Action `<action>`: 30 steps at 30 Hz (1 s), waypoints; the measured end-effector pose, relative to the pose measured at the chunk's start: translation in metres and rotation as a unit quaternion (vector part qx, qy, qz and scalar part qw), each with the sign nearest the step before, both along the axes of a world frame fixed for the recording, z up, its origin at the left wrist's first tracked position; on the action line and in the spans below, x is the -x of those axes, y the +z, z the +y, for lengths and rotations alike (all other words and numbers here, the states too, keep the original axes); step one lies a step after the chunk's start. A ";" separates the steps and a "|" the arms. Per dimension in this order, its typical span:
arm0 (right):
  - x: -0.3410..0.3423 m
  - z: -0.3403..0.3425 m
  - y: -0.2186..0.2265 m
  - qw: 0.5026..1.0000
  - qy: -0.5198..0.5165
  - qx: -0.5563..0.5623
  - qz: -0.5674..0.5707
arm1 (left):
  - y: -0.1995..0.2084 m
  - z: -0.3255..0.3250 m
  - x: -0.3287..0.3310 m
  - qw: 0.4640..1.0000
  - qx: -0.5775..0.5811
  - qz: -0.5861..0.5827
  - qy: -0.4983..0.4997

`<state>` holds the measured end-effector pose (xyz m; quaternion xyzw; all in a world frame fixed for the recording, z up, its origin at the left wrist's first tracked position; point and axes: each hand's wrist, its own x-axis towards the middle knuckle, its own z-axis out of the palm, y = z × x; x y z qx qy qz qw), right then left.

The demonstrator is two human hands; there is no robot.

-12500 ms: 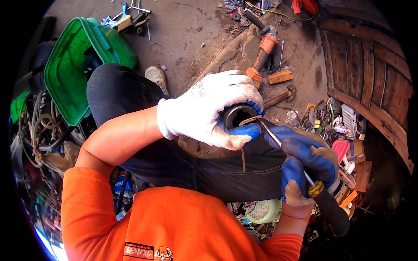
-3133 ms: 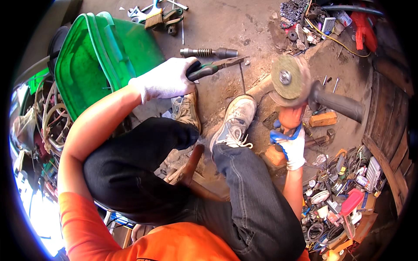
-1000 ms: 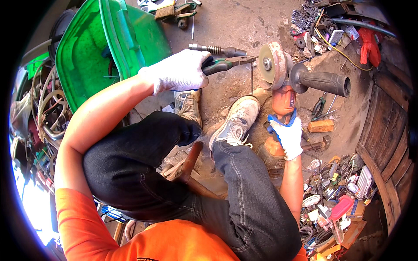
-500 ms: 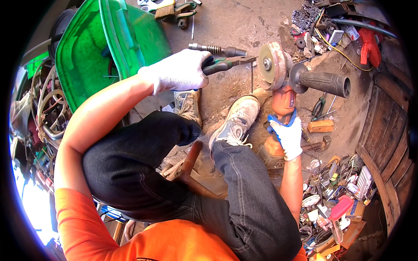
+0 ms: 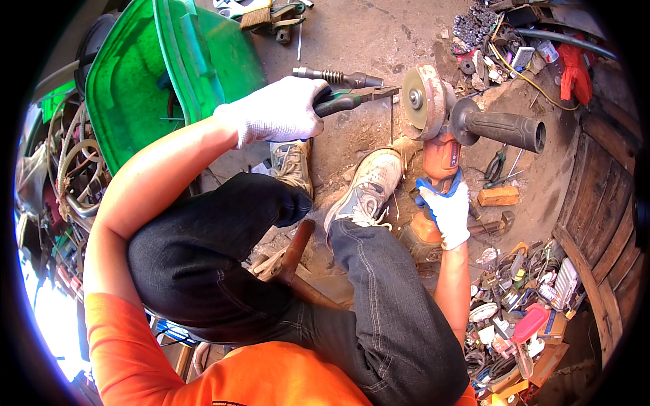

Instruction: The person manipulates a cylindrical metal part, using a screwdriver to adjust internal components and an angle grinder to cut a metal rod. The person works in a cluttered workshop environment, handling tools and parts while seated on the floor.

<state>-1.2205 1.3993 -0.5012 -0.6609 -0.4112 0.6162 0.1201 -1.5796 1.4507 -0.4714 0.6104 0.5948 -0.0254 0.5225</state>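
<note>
My left hand (image 5: 277, 111), in a white knit glove, is closed around dark-green-handled pliers (image 5: 338, 103). Their jaws point right, close to the face of a grinding disc (image 5: 414, 99). Below the jaw tips a thin dark rod (image 5: 391, 123) runs downward; whether the jaws grip it I cannot tell. My right hand (image 5: 448, 213), in a white glove with blue on the fingers, wraps the body of an orange angle grinder (image 5: 441, 157). The grinder stands disc end away from me, its black side handle (image 5: 504, 128) sticking out to the right. Faint bright streaks show near my right shoe (image 5: 371, 183).
A green plastic bin (image 5: 223, 61) lies at the far left. Beyond the pliers rests a metal shaft with a spring (image 5: 332, 76). An orange-brown block (image 5: 499, 196), a hammer (image 5: 497, 224) and another pair of pliers (image 5: 496, 166) lie at right, near piled scrap (image 5: 521, 325) and wooden planks (image 5: 599, 210).
Both hands, the pliers and the grinder stay almost exactly where they were. Faint bright streaks around my right shoe look slightly different.
</note>
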 end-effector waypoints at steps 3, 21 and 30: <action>0.000 0.000 0.000 1.000 -0.007 -0.001 0.010 | -0.001 0.000 0.001 1.000 -0.003 0.001 -0.005; -0.003 -0.001 -0.001 1.000 -0.004 -0.003 0.015 | 0.007 0.005 -0.002 1.000 0.027 0.011 -0.005; -0.006 -0.002 -0.005 0.999 0.024 -0.032 -0.007 | 0.008 0.005 -0.002 1.000 0.020 0.011 -0.007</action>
